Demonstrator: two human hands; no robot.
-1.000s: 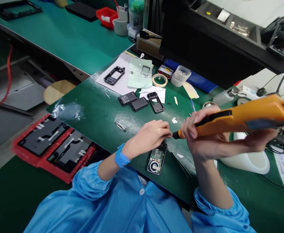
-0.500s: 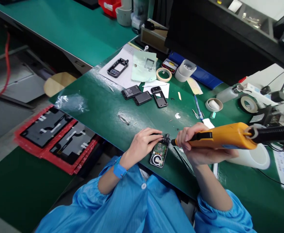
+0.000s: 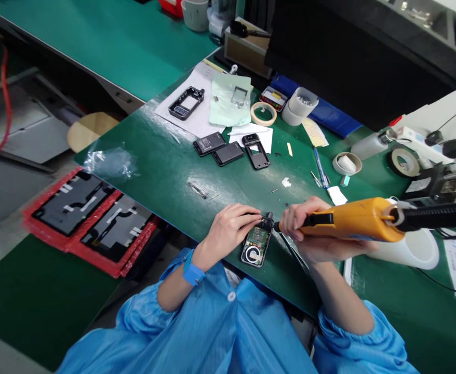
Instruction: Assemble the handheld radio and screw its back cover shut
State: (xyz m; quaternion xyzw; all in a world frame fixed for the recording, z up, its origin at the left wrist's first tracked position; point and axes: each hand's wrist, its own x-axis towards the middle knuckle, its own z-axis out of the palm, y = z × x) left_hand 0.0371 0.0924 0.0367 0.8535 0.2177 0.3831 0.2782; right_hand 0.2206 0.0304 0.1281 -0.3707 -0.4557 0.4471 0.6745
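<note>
My right hand (image 3: pixel 309 228) is wrapped round an orange electric screwdriver (image 3: pixel 352 220), its black tip pointing left at the upper end of an opened handheld device (image 3: pixel 256 244). That device lies on the bench near the front edge, with a green circuit board and a white ring showing. At its top end my left hand (image 3: pixel 230 228) has its fingers drawn together. Something thin and dark seems to sit between finger and thumb, but it is too small to name. A blue band (image 3: pixel 192 268) circles my left wrist.
Beyond the hands lie two black battery-like blocks (image 3: pixel 228 154), a black housing (image 3: pixel 256 151) and another frame (image 3: pixel 186 103) on paper. A tape roll (image 3: pixel 263 114) and a white cup (image 3: pixel 303 103) stand behind. Red-wrapped panels (image 3: pixel 91 221) are at left; a white cylinder (image 3: pixel 415 249) lies right.
The view has shifted slightly. Both hands stay at the device's top end, and the screwdriver tip remains beside it with hardly any movement.
</note>
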